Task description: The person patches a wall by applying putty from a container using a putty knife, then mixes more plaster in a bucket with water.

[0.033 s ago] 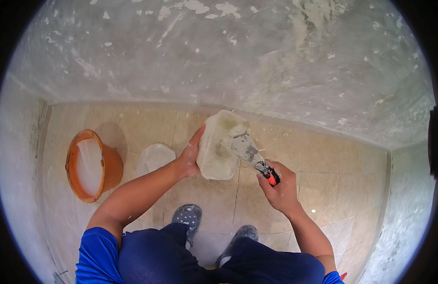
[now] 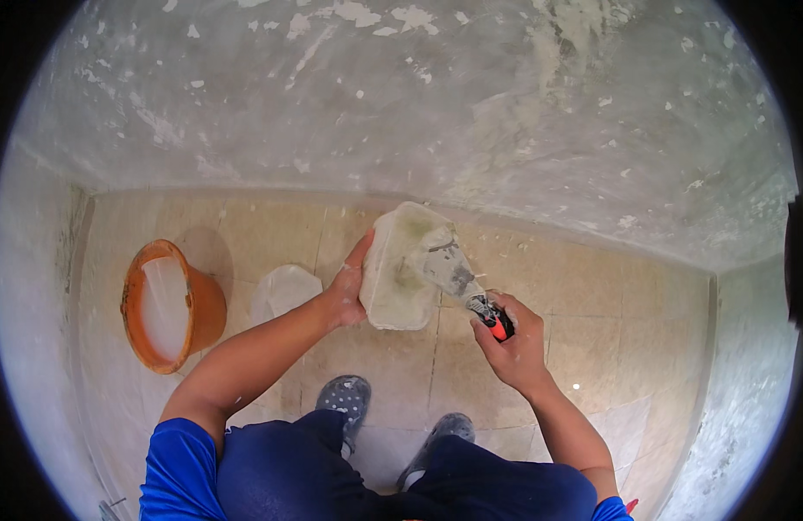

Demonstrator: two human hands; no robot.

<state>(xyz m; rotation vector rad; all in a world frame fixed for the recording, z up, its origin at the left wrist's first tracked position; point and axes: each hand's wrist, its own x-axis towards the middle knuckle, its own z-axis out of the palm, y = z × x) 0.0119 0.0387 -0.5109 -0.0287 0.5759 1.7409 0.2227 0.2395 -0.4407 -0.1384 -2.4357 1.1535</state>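
Note:
My left hand (image 2: 349, 286) is closed on the left side of a whitish, smeared rectangular plastic tub (image 2: 394, 300), holding it up over the floor. In my right hand (image 2: 516, 343) is a putty knife (image 2: 488, 314) with a black and red handle, my fingers wrapped round it. Its wide blade, coated with pale and dark grey residue, points up and left and overlaps the right part of the tub. Whether the blade touches the tub's surface, I cannot tell. The fingertips of my left hand are partly hidden by the tub.
An orange bucket (image 2: 209, 308) of milky liquid, with a pale object leaning inside, stands at the left. Beside it a white piece (image 2: 289, 288) lies on the tiled floor (image 2: 584, 356). A patchy grey wall (image 2: 401, 113) rises ahead, with side walls at both edges.

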